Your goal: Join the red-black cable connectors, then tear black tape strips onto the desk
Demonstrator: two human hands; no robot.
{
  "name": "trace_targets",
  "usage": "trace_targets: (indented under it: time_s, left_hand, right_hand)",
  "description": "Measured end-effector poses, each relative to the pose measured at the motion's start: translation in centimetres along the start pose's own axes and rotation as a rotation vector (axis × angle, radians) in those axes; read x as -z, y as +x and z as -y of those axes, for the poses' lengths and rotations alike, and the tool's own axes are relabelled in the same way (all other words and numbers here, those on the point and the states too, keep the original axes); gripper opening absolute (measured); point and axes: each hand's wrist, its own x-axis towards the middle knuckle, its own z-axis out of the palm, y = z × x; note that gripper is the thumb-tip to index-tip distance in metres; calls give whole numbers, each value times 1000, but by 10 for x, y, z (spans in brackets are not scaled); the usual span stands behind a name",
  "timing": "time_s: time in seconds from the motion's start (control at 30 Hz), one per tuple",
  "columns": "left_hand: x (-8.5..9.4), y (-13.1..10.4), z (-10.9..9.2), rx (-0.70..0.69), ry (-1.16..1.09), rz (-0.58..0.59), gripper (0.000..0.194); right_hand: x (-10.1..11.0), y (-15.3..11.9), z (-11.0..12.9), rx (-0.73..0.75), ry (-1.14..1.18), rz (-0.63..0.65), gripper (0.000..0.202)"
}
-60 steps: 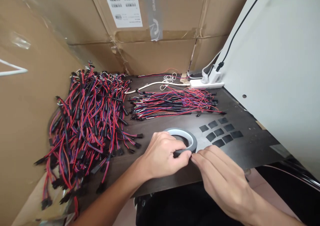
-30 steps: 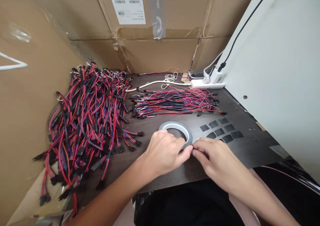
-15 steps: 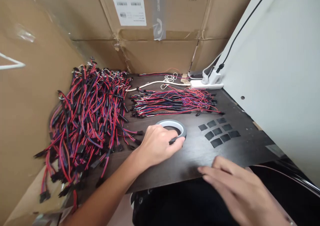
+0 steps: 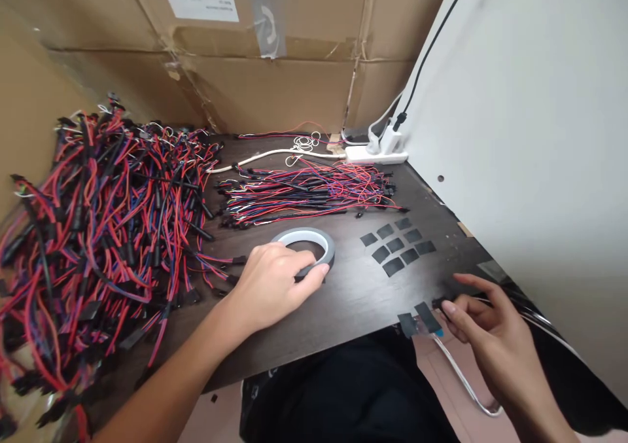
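My left hand [image 4: 279, 279] is closed round the near side of a roll of black tape [image 4: 324, 239] with a pale inner ring; the roll lies on the dark table [image 4: 343, 305]. Near the table's front right edge is my right hand [image 4: 490, 325], its thumb against the fingers at a small dark piece [image 4: 437, 303], too unclear to name. Just left of it, two strips of black tape [image 4: 426, 317] sit at the edge with something clear and a bit of blue. Several cut black tape squares [image 4: 395, 245] lie in rows beyond.
A large heap of red, blue and black wire harnesses [image 4: 147, 201] covers the left side. A flatter bundle of wires [image 4: 309, 191] lies at the back, before a white power strip [image 4: 375, 155]. Cardboard [image 4: 275, 89] stands behind, a white panel [image 4: 515, 135] right. A pale cable [image 4: 461, 377] hangs below the edge.
The view has turned to the right. My right hand has moved right along the table edge, uncovering the tape strips there. My left hand stays on the tape roll.
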Motion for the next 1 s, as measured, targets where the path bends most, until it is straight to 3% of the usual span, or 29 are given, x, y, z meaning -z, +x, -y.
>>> trace_targets:
  time_s: [0.27,0.5,0.63,0.7,0.77,0.83,0.9,1.0]
  left_hand:
    - [0,1,-1,13,40,78,34]
    - [0,2,-1,23,38,115,36]
    - [3,2,-3,34,24,120,37]
    - [6,1,-5,54,-37,118,36]
    - [10,1,-8,86,-162,130,31]
    - [13,0,-11,123,-326,158,20]
    - [13,1,-15,145,-484,187,22]
    - [11,1,-19,135,-661,190,36]
  right_hand:
    - [6,2,-9,-121,17,9,47]
    - [-3,0,1,-162,-49,-11,50]
    - [5,3,-4,-174,-190,23,54]
    - [16,7,-7,-89,-410,15,51]
    - [24,9,-2,141,-632,-36,43]
    - [19,9,11,402,-674,-90,33]
    - [0,7,30,591,-550,-46,21]
    - [-45,5,57,742,-354,213,16]
